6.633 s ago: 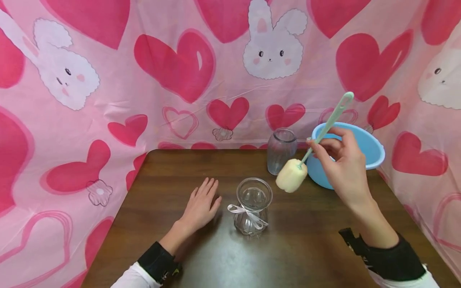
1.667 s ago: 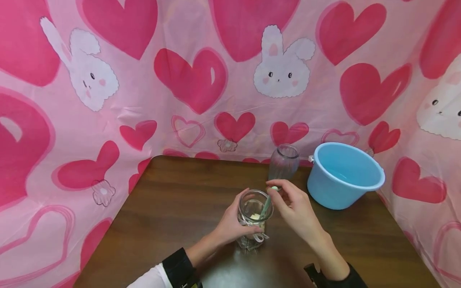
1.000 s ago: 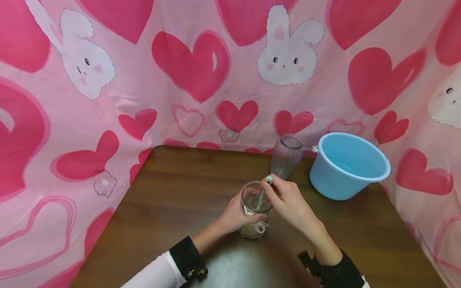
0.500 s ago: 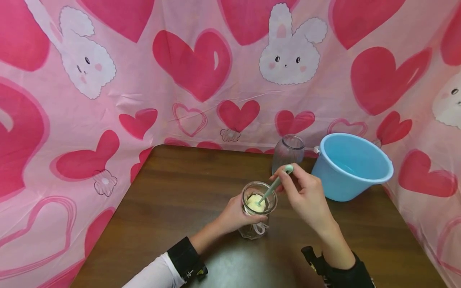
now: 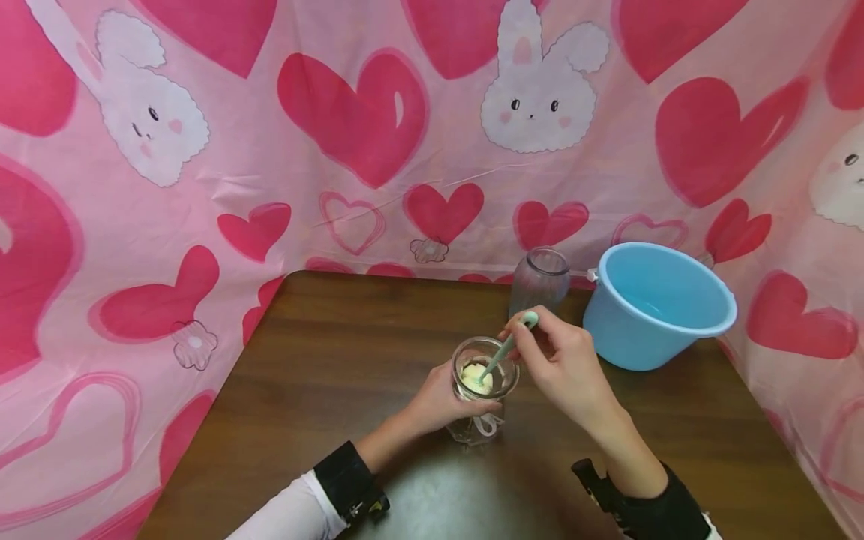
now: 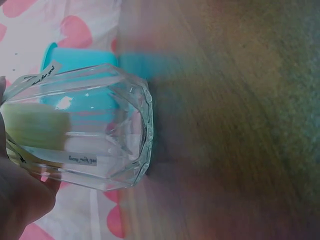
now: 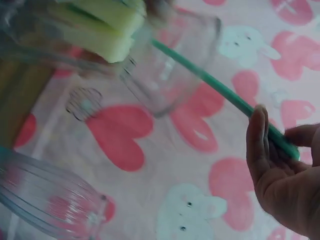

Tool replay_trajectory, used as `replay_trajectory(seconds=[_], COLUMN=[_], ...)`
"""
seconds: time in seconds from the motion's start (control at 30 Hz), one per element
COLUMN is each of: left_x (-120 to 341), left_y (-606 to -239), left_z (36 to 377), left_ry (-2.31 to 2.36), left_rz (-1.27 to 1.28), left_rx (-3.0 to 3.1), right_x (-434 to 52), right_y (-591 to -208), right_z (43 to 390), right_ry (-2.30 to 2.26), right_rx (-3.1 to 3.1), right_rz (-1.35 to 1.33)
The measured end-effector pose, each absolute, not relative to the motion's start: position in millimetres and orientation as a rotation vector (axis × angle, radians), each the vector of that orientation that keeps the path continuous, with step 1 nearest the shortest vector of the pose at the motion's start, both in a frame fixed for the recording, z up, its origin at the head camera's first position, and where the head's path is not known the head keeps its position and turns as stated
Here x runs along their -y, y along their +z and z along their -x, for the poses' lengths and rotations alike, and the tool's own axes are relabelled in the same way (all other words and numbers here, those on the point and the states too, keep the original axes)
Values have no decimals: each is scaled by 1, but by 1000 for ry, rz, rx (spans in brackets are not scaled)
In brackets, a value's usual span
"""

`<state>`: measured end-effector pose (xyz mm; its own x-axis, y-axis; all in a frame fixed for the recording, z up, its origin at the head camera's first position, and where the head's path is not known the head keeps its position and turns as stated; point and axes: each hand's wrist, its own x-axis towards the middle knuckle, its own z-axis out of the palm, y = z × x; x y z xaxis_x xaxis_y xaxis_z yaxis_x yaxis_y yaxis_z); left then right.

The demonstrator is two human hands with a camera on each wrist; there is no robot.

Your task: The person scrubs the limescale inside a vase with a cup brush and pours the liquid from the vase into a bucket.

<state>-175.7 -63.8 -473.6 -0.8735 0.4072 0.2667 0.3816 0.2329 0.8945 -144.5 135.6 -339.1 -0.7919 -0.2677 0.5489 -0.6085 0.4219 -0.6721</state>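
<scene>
left hand (image 5: 442, 401) curled round the glass jar (image 5: 481, 397) near the table's (image 5: 324, 390) middle, right hand (image 5: 563, 367) pinching the green handle of the sponge brush (image 5: 496, 364), yellow sponge head down inside the jar, blue basin (image 5: 658, 304) at the far right edge.

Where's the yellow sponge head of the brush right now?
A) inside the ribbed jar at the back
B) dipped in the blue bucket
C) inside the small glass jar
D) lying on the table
C: the sponge head sits inside the small glass jar, which the left hand grips, while the right hand holds the green handle above its mouth.
</scene>
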Motion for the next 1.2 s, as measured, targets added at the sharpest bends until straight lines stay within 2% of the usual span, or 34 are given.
replay_trajectory(seconds=[0.13,0.37,0.7,0.97,1.2], left_x=[64,65,66,69,68], left_y=[-474,-470,-472,-472,-472], left_z=[176,178,178,178,179], left_ry=[1773,1750,1730,1706,1698], left_rz=[-793,-727,-763,-745,-786], left_rx=[-2441,-2448,-2445,-2448,-2488], right_x=[-135,-126,-131,-120,-134], right_y=[-339,-362,-340,-368,-337], right_z=[146,152,147,148,146], right_ry=[1353,1308,1354,1348,1413], right_rx=[2309,2421,2187,2325,2188], right_rz=[-698,-788,-791,-823,-815])
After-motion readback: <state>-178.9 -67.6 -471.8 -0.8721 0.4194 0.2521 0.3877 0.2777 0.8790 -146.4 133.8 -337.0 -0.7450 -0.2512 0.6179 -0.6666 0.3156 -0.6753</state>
